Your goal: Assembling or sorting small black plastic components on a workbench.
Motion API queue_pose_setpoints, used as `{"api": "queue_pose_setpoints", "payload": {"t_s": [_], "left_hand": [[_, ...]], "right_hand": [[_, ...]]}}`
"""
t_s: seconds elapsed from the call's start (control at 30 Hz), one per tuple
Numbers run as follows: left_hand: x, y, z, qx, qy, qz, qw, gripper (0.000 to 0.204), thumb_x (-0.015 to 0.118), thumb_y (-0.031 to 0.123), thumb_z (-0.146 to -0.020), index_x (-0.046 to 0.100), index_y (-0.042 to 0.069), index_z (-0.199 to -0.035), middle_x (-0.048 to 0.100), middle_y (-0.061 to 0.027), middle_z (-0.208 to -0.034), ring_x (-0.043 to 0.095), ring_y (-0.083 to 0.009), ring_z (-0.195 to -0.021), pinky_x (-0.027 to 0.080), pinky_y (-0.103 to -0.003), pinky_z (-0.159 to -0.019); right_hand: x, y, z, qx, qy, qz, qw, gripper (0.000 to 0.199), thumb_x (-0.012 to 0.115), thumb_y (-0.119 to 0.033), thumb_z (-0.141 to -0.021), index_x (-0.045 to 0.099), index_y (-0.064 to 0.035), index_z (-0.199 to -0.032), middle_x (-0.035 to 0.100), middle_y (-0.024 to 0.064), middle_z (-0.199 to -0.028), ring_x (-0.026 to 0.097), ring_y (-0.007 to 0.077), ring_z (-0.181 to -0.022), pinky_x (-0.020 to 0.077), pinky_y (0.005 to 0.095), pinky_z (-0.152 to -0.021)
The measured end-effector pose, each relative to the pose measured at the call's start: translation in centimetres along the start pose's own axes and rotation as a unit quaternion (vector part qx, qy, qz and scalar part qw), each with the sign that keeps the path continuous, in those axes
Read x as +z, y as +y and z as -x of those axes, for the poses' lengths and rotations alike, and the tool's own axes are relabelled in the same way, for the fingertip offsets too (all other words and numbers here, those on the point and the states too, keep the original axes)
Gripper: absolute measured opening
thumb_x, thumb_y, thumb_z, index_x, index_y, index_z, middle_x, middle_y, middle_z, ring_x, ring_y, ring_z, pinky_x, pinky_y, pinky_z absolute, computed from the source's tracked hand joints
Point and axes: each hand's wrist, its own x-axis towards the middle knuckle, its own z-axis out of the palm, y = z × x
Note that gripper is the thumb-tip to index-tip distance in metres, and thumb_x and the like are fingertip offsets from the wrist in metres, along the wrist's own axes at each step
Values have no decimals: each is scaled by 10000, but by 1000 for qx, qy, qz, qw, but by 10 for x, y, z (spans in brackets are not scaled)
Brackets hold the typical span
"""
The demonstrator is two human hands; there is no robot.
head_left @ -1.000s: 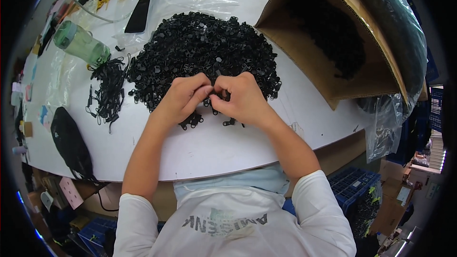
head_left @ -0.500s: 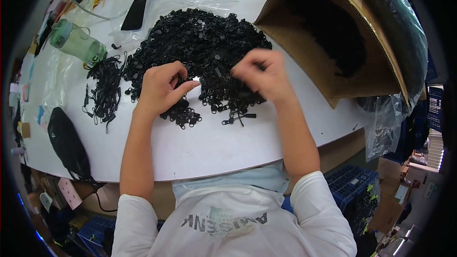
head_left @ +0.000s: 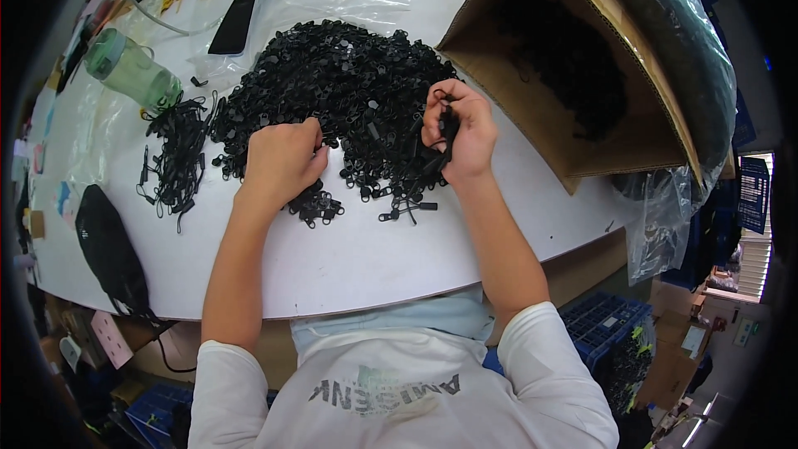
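A wide heap of small black zipper sliders (head_left: 332,66) lies on the white table in front of me. My left hand (head_left: 281,158) rests at the heap's near left side, back up, fingers curled in; whatever is between its fingertips is hidden. At the heap's right edge my right hand (head_left: 470,133) is turned partly palm up, closed around several black cord zipper pulls (head_left: 450,120). A few more pulls with cords (head_left: 409,208) lie at the near edge of the heap. Between my wrists sits a small cluster of sliders (head_left: 320,207).
Left of the heap are a bundle of black cord pulls (head_left: 177,154), a green bottle (head_left: 133,71) lying tilted, a phone (head_left: 234,21) and a black pouch (head_left: 112,249). On the right, an open cardboard box (head_left: 507,108) holds a dark mass of pieces.
My right hand has turned its palm upward, and the cord pulls in it now show. My left hand has rolled over, its thumb and fingers drawn together. The view has shifted slightly.
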Motion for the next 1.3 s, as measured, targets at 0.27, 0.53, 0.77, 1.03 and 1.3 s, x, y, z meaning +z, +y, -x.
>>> {"api": "queue_pose_setpoints", "payload": {"t_s": [0.27, 0.53, 0.77, 1.03, 1.3], "left_hand": [[7, 8, -1, -27, 34, 8, 999, 111, 677, 150, -757, 596, 82, -790, 604, -70, -627, 621, -264, -619, 472, -383, -564], [11, 3, 0, 9, 53, 3, 999, 94, 670, 112, -766, 614, 73, -830, 605, -55, -635, 617, -244, -611, 471, -369, -563], [8, 8, -1, -36, 74, 238, 968, 104, 671, 15, -765, 595, 29, -835, 619, -50, -642, 576, -111, -531, 443, -241, -503], [9, 22, -1, -65, 39, 394, 916, 89, 625, 54, -843, 560, -5, -854, 641, -70, -650, 612, -92, -568, 479, -224, -530], [23, 39, -2, -83, 166, 457, 870, 49, 550, 39, -927, 513, 7, -928, 555, -2, -606, 509, -34, -547, 397, -197, -509]], "right_hand": [[7, 0, 0, 15, -28, 126, 992, 312, 386, -254, -1007, 512, -44, -814, 493, 41, -522, 403, 83, -415, 298, 223, -387], [8, -1, 4, 58, -130, 108, 984, 413, 443, -336, -1009, 506, -53, -715, 468, 9, -520, 413, 65, -432, 319, 209, -403], [18, 6, 10, -16, -162, 342, 925, 288, 540, -185, -958, 488, -31, -721, 474, -20, -577, 424, 40, -518, 351, 230, -456], [27, 16, 17, -134, -172, 460, 861, 213, 608, -146, -906, 558, -3, -757, 551, 98, -566, 502, 140, -467, 386, 290, -453], [43, 37, 26, -249, -140, 467, 837, 167, 589, -145, -901, 542, -29, -791, 617, 119, -633, 612, 304, -539, 464, 376, -489]]}}
